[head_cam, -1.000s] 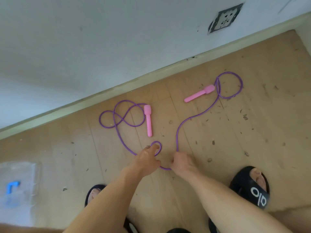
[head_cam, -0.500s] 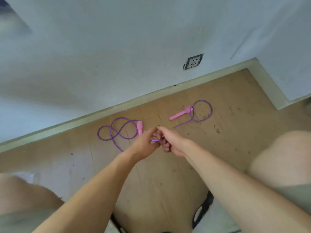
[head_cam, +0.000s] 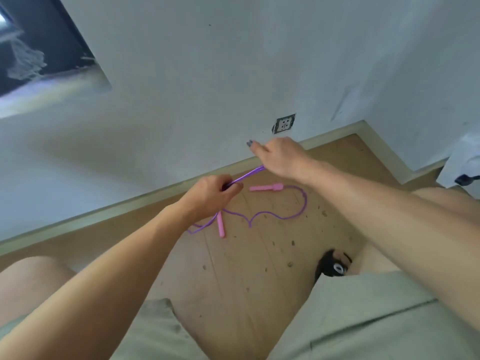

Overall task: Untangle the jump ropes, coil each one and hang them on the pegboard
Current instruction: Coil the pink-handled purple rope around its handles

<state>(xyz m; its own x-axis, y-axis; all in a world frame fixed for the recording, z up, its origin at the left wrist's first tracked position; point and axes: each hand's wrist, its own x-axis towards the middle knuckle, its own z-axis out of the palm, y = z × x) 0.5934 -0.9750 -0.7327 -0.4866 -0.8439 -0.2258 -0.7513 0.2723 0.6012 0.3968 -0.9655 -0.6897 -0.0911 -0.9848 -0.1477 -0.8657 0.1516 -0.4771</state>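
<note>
A purple jump rope with two pink handles trails across the wooden floor. My left hand grips a doubled stretch of the rope above the floor. My right hand holds the same doubled stretch higher up and to the right, so it runs taut between both hands. One pink handle lies flat below my right hand. The other pink handle lies partly under my left wrist. No pegboard is in view.
A white wall with a socket and a pale skirting board borders the floor. A dark opening sits at the upper left. My knees in green shorts and a black sandal fill the foreground.
Both hands lifted the rope's middle off the floor and pulled apart, my right hand moving up and right. The floor loops have straightened out and the camera has tilted up.
</note>
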